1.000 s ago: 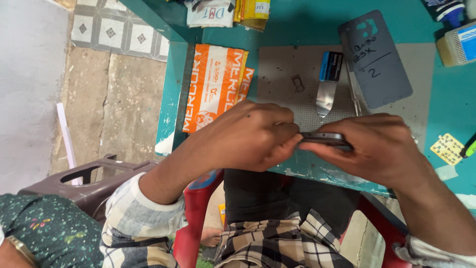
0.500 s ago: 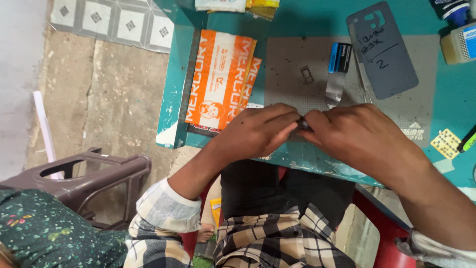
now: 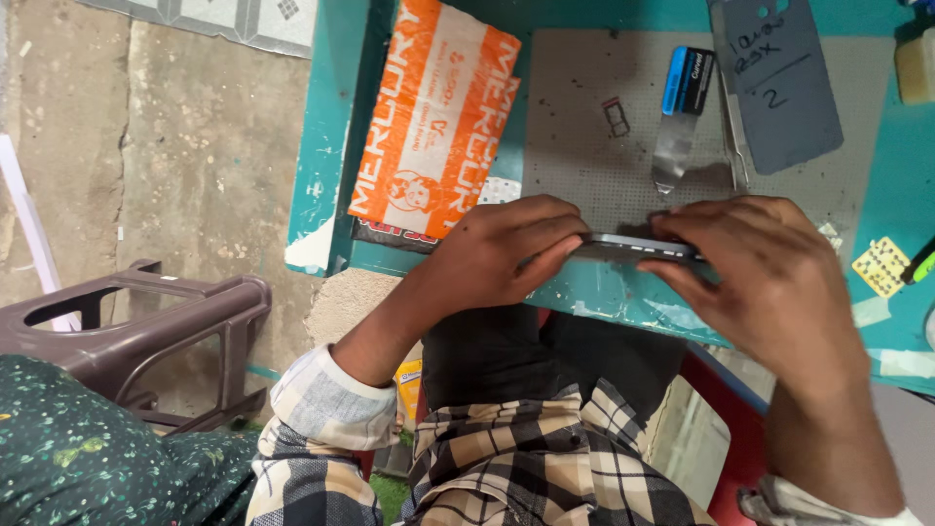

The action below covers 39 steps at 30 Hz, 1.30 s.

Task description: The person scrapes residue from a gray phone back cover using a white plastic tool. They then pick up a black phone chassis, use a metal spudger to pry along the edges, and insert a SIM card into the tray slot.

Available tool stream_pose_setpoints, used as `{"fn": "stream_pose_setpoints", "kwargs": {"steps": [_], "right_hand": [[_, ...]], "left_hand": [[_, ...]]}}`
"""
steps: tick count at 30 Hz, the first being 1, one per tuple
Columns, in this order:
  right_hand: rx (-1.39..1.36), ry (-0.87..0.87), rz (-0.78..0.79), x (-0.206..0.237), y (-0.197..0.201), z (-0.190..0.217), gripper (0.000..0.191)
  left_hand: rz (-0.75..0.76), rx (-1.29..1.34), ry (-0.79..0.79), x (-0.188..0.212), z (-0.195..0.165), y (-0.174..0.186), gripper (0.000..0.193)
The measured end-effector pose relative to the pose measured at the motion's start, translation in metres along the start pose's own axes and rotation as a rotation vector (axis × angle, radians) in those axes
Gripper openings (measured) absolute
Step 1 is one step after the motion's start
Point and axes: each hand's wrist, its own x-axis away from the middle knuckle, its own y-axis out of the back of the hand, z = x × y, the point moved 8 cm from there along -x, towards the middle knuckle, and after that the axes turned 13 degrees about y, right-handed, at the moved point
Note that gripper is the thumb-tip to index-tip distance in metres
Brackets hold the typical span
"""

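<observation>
While I press the slim dark phone (image 3: 633, 246) edge-on against the near edge of the teal workbench (image 3: 891, 205), both my hands close around it — my left hand (image 3: 497, 255) curls over one end with the fingers (image 3: 545, 226) bunched tight on the top edge, and my right hand (image 3: 769, 278) grips the other end, fingers folded over so only the thin side with its small buttons shows between them. Holding it on edge like this, I'd say, lets me squeeze along the seam from both ends at once, with the bench steadying it from below.

Just beyond my hands lies the grey perforated work mat (image 3: 584, 146), and on it a thin metal pry blade with a blue and black handle (image 3: 680, 117), its tip pointing back toward me, near enough to reach. A small SIM tray (image 3: 617, 116) sits apart on the mat, out of the way. The phone's grey-blue back cover (image 3: 779, 88), marked in pen, lies at the far right of the mat, and an orange and white courier bag (image 3: 438, 122) rests on the bench's left side, partly over the mat. Down at floor level to my left stands a brown plastic stool (image 3: 146, 321) — beside it, someone's dark green speckled clothing (image 3: 58, 448)
</observation>
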Motion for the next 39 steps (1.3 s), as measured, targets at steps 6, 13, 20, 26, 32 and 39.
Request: {"fn": "stream_pose_setpoints", "kwargs": {"steps": [6,13,20,26,32,39], "right_hand": [[0.156,0.048,-0.08,0.0,0.011,0.017,0.052],[0.338,0.108,-0.049,0.001,0.002,0.022,0.055],[0.335,0.13,-0.125,0.032,-0.034,0.02,0.042],[0.381,0.13,-0.22,0.058,-0.057,0.022,0.032],[0.396,0.147,-0.276,0.07,-0.068,0.027,0.036],[0.37,0.105,-0.381,0.073,-0.07,0.037,0.028]], "left_hand": [[-0.009,0.0,-0.013,-0.002,0.001,-0.006,0.012],[-0.048,-0.036,-0.028,-0.006,0.005,-0.005,0.009],[-0.082,-0.05,0.005,-0.006,0.01,-0.004,0.011],[-0.07,0.01,-0.014,-0.003,0.002,0.002,0.015],[0.007,0.066,-0.012,-0.001,-0.001,0.0,0.021],[0.005,0.079,-0.001,0.003,0.001,-0.002,0.019]]}}
